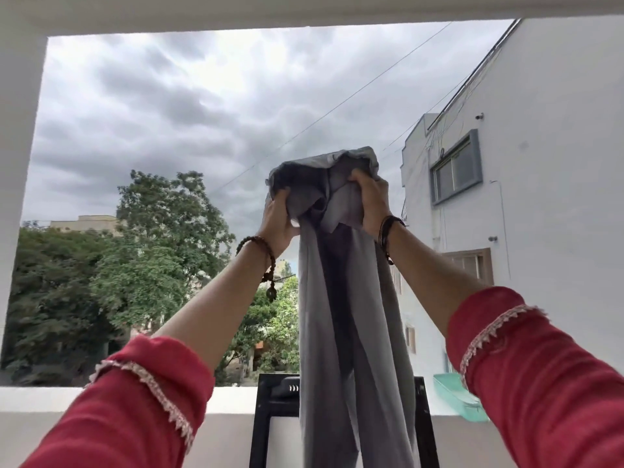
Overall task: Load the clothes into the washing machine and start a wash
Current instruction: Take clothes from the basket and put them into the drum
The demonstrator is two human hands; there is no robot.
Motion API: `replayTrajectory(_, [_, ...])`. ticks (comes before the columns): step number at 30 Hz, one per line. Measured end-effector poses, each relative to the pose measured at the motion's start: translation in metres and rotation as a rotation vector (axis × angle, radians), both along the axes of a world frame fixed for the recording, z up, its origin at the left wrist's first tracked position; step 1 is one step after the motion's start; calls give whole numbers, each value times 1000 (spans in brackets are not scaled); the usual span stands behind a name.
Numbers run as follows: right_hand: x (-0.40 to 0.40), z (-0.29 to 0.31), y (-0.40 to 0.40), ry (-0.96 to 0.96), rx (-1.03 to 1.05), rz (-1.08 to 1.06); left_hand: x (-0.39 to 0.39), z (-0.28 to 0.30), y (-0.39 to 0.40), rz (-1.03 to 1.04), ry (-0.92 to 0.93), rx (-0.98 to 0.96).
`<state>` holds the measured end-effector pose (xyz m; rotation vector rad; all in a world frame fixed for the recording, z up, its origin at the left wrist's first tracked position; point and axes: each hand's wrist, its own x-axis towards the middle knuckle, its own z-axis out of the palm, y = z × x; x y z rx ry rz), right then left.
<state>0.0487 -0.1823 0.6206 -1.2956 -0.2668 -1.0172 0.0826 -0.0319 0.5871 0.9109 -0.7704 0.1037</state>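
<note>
Cloudy sky; grey garment's (351,332) hem below frame.

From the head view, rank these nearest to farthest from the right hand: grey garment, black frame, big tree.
1. Grey garment: gripped in the right hand, held up high.
2. Black frame: below, at the balcony wall.
3. Big tree: left, far beyond the balcony.

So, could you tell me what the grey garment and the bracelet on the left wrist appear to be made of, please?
The grey garment looks like a soft, thin woven or knit fabric with a matte finish: it hangs in long limp folds and bunches where the left hand and right hand grip it. The bracelet seems to be dark brown round beads, possibly wood, with a small hanging pendant.
</note>
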Motion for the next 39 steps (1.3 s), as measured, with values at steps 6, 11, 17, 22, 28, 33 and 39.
replayTrajectory(6, [23, -36, -16, 124, 150, -4, 15, -14, 12, 43, 38, 337])
replayTrajectory(11, [26, -52, -19, 209, 70, 36, 29, -38, 22, 60, 123, 346])
replayTrajectory(17, [26, -66, -29, 212, 19, 40, 36, -57, 32, 106, 157, 325])
replayTrajectory(22, [28, -82, -31, 267, -71, 75, 40, -61, 38, 315, 99, 457])
replayTrajectory(28, [39, -140, -50, 671, -535, 42, 49, -103, 53, 539, 86, 1239])
replayTrajectory(33, [48, -176, -59, 908, -1018, -254, 66, -150, 55, 540, 99, 1330])
replayTrajectory(39, [42, -196, -62, 956, -1272, -411, 84, -194, 49, 587, 165, 1228])
